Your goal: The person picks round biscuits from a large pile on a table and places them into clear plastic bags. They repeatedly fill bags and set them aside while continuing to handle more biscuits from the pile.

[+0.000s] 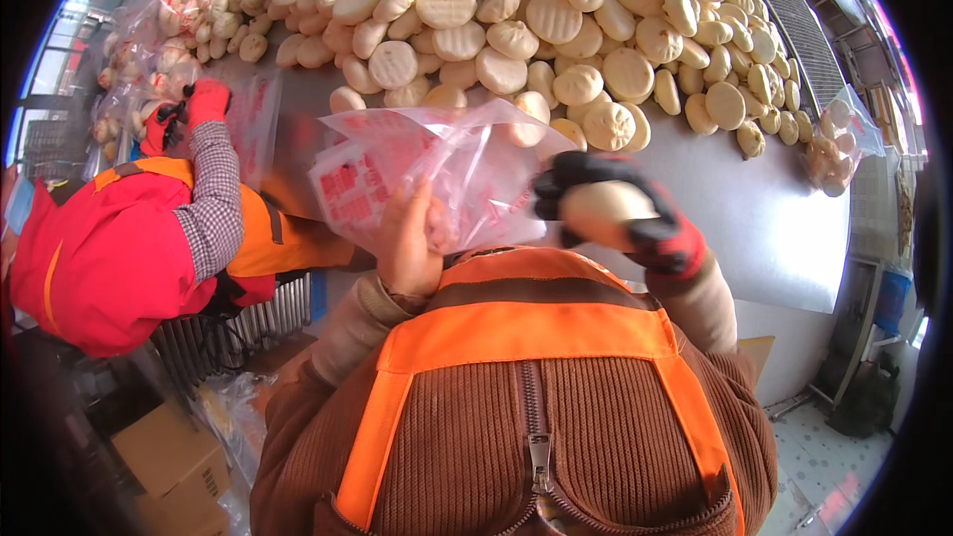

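a great heap of pale round buns covers most of the grey steel table, so by the look of it the bulk of the bagging is yet to be done; only a few filled bags show, a cluster at the far left and one at the table's right edge. a co-worker in a red and orange jacket leans in from the left, a red-gloved hand by those filled bags.

the clear plastic bag, printed with red panels, is held up just above the person's chest, over the near edge of the table. it looks crumpled and thin, its mouth turned toward the right, and i cannot tell whether anything is inside yet. the left hand, bare, pinches the bag's lower edge between fingers and thumb. the right hand, in a black and red glove, is closed around a single smooth, pale bun, just beside the bag's opening, judged to be on its way in.
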A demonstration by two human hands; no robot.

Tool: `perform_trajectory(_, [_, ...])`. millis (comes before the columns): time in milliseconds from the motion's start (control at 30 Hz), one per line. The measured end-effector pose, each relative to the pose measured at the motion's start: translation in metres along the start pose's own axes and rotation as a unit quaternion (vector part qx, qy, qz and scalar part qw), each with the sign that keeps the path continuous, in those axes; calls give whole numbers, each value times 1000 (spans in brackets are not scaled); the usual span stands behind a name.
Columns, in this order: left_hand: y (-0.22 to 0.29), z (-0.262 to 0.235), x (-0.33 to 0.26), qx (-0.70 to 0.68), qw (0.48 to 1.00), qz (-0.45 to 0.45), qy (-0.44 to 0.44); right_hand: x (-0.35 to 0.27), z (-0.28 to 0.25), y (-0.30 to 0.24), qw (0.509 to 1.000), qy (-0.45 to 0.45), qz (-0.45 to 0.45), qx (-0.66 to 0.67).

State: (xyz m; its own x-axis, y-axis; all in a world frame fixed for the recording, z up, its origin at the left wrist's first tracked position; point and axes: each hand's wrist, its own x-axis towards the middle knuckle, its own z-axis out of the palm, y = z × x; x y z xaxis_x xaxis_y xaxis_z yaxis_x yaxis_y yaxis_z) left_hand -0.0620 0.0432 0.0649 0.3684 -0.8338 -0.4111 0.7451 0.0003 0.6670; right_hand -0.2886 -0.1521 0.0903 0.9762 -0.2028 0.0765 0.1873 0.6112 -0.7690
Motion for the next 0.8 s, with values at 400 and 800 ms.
perform_trajectory(400, [2,25,-11,-45,999,-2,1,66,16,70,970,105,158,151])
perform_trajectory(800, [-15,16,2,-77,981,-114,-135,86,19,72,871,112,105,-466])
